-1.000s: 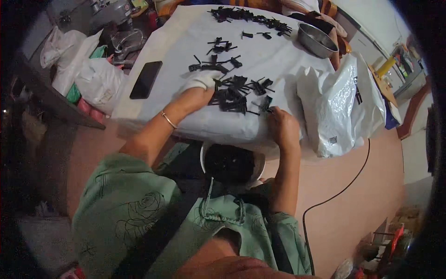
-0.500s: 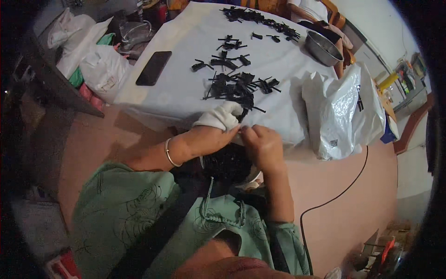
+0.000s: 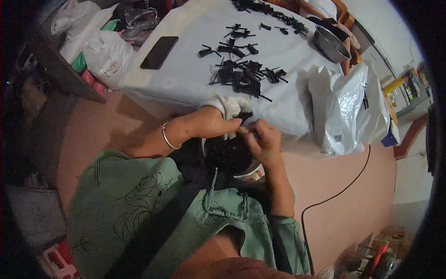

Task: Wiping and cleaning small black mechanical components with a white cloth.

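Note:
My left hand (image 3: 222,117) wears a white glove that leaves the thumb bare, and its fingers are closed round a small black plastic piece (image 3: 245,115) at the table's near edge. Thumb and fingers of my bare right hand (image 3: 264,139) are pinched together just beside it; whatever lies between them is too small to make out. Below both hands, at my lap, stands a light-rimmed tub (image 3: 204,147) holding dark small parts (image 3: 226,156). A heap of black plastic pieces (image 3: 246,76) with thin sticking-out stems lies on the table just beyond my left hand.
The white-covered table (image 3: 186,79) also bears a dark phone (image 3: 159,52), a far row of black pieces (image 3: 269,16), a metal bowl (image 3: 331,45) and a white plastic bag (image 3: 344,114). Another person (image 3: 323,8) sits at the far right. A black cable (image 3: 334,197) crosses the floor.
The view has shifted, so the table sits higher in it. My hands have turned slightly, with the right fingers a little apart from the left thumb, and more of the tub shows.

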`<state>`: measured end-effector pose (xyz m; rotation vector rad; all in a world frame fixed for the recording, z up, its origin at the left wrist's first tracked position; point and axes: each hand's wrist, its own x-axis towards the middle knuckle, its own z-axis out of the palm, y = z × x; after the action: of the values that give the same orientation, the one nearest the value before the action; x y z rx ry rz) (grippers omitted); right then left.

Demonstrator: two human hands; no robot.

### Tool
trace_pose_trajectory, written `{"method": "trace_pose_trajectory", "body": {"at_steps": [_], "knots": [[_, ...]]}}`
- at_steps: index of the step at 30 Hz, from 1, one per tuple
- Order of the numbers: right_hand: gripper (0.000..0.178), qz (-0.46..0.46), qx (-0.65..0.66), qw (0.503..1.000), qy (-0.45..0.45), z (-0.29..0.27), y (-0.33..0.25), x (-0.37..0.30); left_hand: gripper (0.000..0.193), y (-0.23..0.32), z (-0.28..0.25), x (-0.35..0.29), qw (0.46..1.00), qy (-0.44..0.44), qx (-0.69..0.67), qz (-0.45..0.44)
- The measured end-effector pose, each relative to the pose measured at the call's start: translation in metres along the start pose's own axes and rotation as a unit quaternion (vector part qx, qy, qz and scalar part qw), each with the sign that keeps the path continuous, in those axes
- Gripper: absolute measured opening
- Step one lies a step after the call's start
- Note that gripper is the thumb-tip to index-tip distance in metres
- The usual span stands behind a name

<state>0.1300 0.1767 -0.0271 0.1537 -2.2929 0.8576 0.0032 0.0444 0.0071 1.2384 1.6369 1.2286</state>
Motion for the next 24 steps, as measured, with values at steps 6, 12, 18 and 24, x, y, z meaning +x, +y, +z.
{"method": "trace_pose_trajectory", "body": {"at_steps": [6, 12, 18, 24], "knots": [[0.022, 0.273, 0.186, 0.941, 0.067, 0.005, 0.000, -0.002, 0.024, 0.009, 0.017, 0.004, 0.999, 0.007, 0.045, 0.010], [0.026, 0.234, 0.234, 0.943, 0.022, 0.001, 0.006, -0.007, 0.026, 0.000, 0.021, 0.004, 0.989, 0.093, -0.116, -0.018], [0.026, 0.225, 0.183, 0.957, 0.006, 0.011, 0.012, -0.013, 0.024, 0.000, 0.026, 0.006, 0.996, 0.066, 0.049, -0.020], [0.023, 0.286, 0.341, 0.894, 0.049, 0.025, 0.005, -0.010, 0.015, 0.000, 0.029, 0.010, 0.898, 0.159, 0.367, 0.183]]}}
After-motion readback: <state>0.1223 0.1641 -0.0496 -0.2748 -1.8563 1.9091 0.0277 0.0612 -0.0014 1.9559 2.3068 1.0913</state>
